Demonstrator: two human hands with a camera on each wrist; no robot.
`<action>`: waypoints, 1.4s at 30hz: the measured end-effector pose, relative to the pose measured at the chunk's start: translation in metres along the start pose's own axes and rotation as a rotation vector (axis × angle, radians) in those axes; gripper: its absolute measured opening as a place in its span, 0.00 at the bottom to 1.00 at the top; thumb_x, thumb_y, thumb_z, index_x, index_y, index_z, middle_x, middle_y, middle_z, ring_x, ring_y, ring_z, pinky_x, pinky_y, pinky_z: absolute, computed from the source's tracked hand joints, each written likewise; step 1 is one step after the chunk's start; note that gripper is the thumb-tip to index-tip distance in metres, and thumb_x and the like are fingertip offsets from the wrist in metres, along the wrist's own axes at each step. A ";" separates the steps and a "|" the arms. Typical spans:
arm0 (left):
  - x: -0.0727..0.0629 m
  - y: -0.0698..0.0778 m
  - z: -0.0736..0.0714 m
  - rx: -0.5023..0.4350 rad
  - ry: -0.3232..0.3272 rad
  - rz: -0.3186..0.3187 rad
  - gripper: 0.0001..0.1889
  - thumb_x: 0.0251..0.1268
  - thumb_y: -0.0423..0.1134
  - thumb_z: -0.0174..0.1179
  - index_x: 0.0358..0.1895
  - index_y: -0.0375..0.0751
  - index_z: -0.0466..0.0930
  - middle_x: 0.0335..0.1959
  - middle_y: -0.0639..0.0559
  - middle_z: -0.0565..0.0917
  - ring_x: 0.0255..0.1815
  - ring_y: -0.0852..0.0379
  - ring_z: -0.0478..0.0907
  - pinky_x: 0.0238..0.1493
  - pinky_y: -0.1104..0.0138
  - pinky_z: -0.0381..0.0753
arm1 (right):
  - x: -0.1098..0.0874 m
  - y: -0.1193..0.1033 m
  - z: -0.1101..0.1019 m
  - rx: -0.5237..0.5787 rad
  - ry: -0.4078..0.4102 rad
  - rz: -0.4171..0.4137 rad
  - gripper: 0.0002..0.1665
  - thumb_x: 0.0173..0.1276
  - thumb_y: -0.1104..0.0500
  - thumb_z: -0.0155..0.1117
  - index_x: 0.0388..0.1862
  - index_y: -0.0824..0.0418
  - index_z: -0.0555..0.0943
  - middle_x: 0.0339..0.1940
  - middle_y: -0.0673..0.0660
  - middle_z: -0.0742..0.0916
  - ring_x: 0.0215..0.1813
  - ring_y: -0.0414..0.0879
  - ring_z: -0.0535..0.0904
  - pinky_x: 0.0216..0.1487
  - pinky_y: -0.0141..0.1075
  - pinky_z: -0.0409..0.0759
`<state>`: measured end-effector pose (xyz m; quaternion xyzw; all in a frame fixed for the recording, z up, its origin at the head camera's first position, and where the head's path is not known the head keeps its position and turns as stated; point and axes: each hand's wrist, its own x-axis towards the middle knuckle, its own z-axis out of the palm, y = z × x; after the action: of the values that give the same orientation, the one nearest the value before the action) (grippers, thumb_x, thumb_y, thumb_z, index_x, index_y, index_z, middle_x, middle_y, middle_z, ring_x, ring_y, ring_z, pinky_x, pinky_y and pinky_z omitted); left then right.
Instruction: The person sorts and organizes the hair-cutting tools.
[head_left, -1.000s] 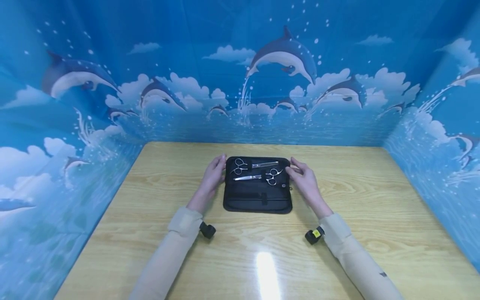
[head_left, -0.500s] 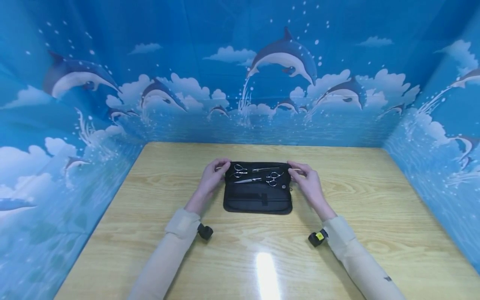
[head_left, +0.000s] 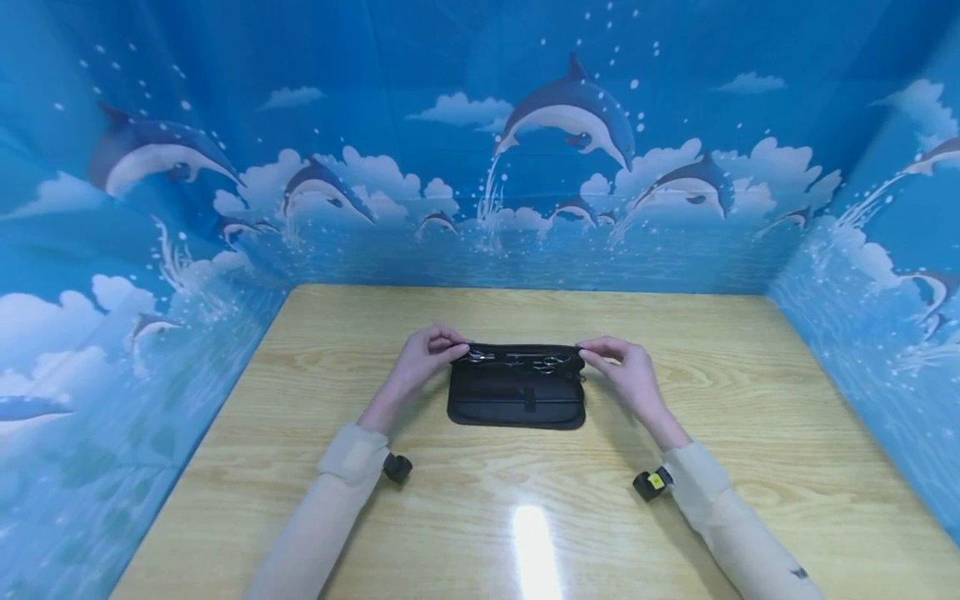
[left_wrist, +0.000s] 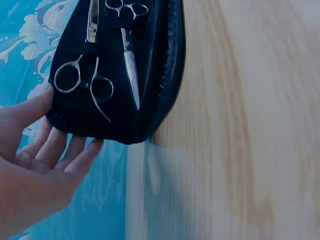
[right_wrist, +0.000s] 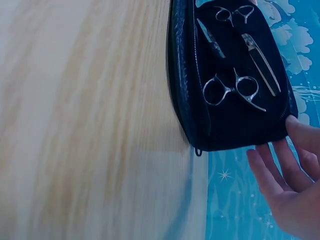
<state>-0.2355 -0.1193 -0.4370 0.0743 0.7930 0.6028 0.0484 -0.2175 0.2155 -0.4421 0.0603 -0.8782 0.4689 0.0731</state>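
Note:
A black zip case (head_left: 517,408) lies unfolded on the table, its far half tilted up toward the person. Two pairs of silver scissors sit strapped inside that raised half: one pair of scissors (left_wrist: 131,70) and another pair of scissors (right_wrist: 231,90), pointing opposite ways. My left hand (head_left: 423,358) pinches the far left corner, thumb on the inner face and fingers behind. At the far right corner my right hand (head_left: 626,371) pinches the case the same way. A zip pull (right_wrist: 198,152) hangs at the right edge. The raised half's back is hidden in the head view.
The wooden table (head_left: 712,375) extends on all sides of the case. A blue dolphin-print curtain (head_left: 375,208) hangs behind it and along both sides. A bright light reflection shows on the table in front.
The case's far half has been lifted from lying flat and tilted toward the person. Both hands have come nearer with its corners, now pinching them; the near half has stayed in place.

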 end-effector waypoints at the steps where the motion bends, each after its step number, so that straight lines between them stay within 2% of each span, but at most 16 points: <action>1: -0.001 0.000 -0.001 0.005 -0.018 0.003 0.11 0.70 0.37 0.65 0.48 0.35 0.82 0.52 0.43 0.87 0.55 0.50 0.83 0.55 0.60 0.79 | -0.001 0.000 -0.001 -0.014 -0.008 -0.008 0.15 0.71 0.53 0.69 0.51 0.61 0.88 0.49 0.59 0.90 0.54 0.53 0.85 0.51 0.31 0.79; 7: -0.006 -0.003 -0.007 0.040 -0.120 0.011 0.10 0.69 0.36 0.66 0.48 0.37 0.83 0.52 0.46 0.88 0.57 0.49 0.83 0.61 0.56 0.80 | -0.007 0.002 -0.008 -0.050 -0.076 -0.031 0.12 0.70 0.57 0.70 0.49 0.59 0.89 0.48 0.57 0.91 0.54 0.53 0.85 0.53 0.36 0.85; 10: -0.008 -0.006 -0.009 0.083 -0.165 0.053 0.11 0.67 0.36 0.67 0.50 0.37 0.84 0.52 0.45 0.88 0.57 0.48 0.83 0.62 0.56 0.80 | -0.010 0.003 -0.010 -0.030 -0.109 -0.045 0.11 0.68 0.59 0.72 0.47 0.61 0.89 0.49 0.58 0.90 0.55 0.55 0.85 0.55 0.39 0.84; 15: -0.012 -0.009 -0.012 0.195 -0.241 0.153 0.13 0.64 0.34 0.70 0.50 0.38 0.85 0.51 0.46 0.87 0.57 0.48 0.82 0.66 0.57 0.76 | -0.016 0.006 -0.013 -0.033 -0.152 -0.084 0.10 0.63 0.63 0.75 0.44 0.62 0.90 0.49 0.61 0.89 0.55 0.57 0.84 0.53 0.37 0.85; 23: -0.022 -0.002 -0.008 0.425 -0.275 0.144 0.15 0.56 0.32 0.74 0.47 0.46 0.87 0.51 0.52 0.87 0.59 0.50 0.81 0.68 0.57 0.75 | -0.025 0.009 -0.016 -0.112 -0.214 -0.096 0.09 0.59 0.60 0.78 0.39 0.55 0.92 0.47 0.57 0.89 0.52 0.55 0.85 0.47 0.36 0.87; 29: -0.027 0.002 -0.005 0.591 -0.310 0.209 0.16 0.54 0.33 0.76 0.46 0.49 0.87 0.51 0.53 0.87 0.58 0.50 0.81 0.63 0.54 0.79 | -0.029 0.010 -0.015 -0.104 -0.271 -0.086 0.13 0.56 0.62 0.80 0.41 0.57 0.89 0.45 0.55 0.88 0.48 0.53 0.85 0.46 0.35 0.87; 32: -0.029 0.002 -0.003 0.632 -0.324 0.219 0.17 0.53 0.33 0.77 0.45 0.51 0.87 0.52 0.53 0.86 0.60 0.49 0.80 0.62 0.53 0.79 | -0.030 0.010 -0.014 -0.122 -0.292 -0.082 0.15 0.54 0.63 0.81 0.40 0.58 0.87 0.44 0.55 0.88 0.46 0.52 0.85 0.46 0.37 0.87; 36: -0.031 -0.001 0.000 0.675 -0.347 0.229 0.17 0.51 0.31 0.78 0.44 0.51 0.87 0.53 0.53 0.85 0.61 0.47 0.78 0.65 0.52 0.76 | -0.031 0.009 -0.010 -0.188 -0.331 -0.068 0.16 0.52 0.62 0.82 0.39 0.57 0.87 0.42 0.53 0.88 0.43 0.50 0.84 0.47 0.40 0.85; 42: -0.031 -0.001 0.003 0.706 -0.368 0.260 0.16 0.51 0.29 0.77 0.43 0.48 0.88 0.53 0.50 0.85 0.63 0.45 0.77 0.68 0.51 0.73 | -0.028 0.008 -0.009 -0.220 -0.412 -0.032 0.15 0.54 0.62 0.82 0.39 0.59 0.86 0.38 0.52 0.87 0.42 0.48 0.82 0.45 0.37 0.82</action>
<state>-0.2045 -0.1223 -0.4396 0.2921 0.9131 0.2717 0.0845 -0.1904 0.2285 -0.4494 0.1602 -0.9193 0.3470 -0.0942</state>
